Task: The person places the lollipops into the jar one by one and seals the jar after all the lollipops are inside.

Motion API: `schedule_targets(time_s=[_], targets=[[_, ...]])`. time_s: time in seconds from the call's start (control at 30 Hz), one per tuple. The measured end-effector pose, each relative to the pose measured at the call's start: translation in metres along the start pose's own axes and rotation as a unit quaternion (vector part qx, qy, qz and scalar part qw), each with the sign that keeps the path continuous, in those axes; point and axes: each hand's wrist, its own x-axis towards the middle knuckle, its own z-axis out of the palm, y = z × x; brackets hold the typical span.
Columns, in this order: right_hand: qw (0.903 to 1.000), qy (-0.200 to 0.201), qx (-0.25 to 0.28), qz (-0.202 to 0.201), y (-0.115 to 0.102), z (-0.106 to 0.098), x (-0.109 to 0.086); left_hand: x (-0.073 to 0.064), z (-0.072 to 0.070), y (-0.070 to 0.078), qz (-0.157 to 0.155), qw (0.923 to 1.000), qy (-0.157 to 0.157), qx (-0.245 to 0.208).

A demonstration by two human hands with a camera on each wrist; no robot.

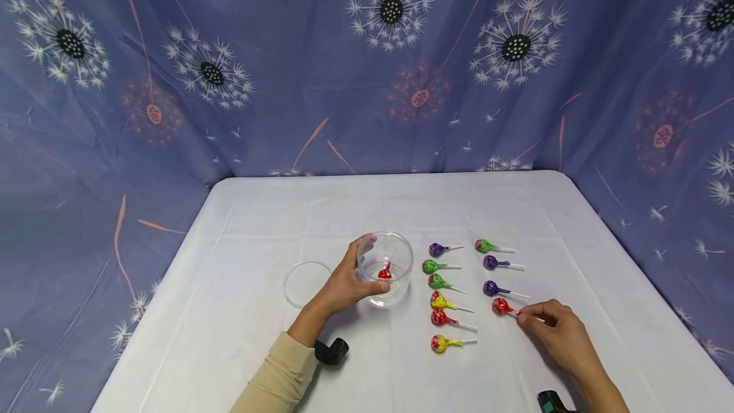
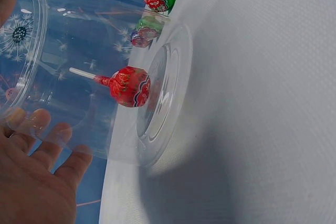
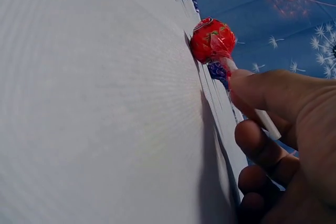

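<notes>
My left hand (image 1: 344, 282) grips a clear plastic jar (image 1: 399, 276) from its left side, fingers behind and thumb in front. One red-wrapped lollipop (image 2: 129, 86) lies inside the jar, its white stick pointing toward the mouth in the left wrist view. On the right, my right hand (image 1: 559, 330) pinches the stick of another red lollipop (image 1: 501, 306) between thumb and fingers. That lollipop's round head (image 3: 212, 40) is close over the white cloth in the right wrist view.
Left of the jar lies a clear ring-shaped lid (image 1: 308, 283). Between jar and right hand runs a column of several lollipops, including a yellow one (image 1: 439, 343). A second column holds a green lollipop (image 1: 483, 245) and two purple ones (image 1: 490, 288). A patterned blue curtain (image 1: 321, 81) hangs behind the table.
</notes>
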Motion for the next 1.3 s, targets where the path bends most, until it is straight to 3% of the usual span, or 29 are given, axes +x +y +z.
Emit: schedule_targets(time_s=[0.4,0.6,0.8,1.03,1.3], targets=[[0.9986,0.042,0.031,-0.005,-0.007,-0.003,0.002,0.0,0.001,0.0,0.001,1.0,0.005,0.003],[0.9968,0.055,0.05,-0.029,-0.022,-0.005,0.007,-0.001,0.001,0.001,0.007,1.0,0.002,0.001],[0.9909,0.066,0.092,-0.073,-0.05,-0.006,0.016,0.0,0.001,0.0,0.011,0.9999,0.002,0.005],[0.9836,0.049,0.143,-0.098,-0.094,-0.01,0.027,0.012,0.006,-0.033,0.005,0.9997,0.019,0.014],[0.9731,0.036,0.177,-0.143,-0.141,-0.013,0.047,0.014,0.006,-0.036,0.009,0.9996,0.023,0.011]])
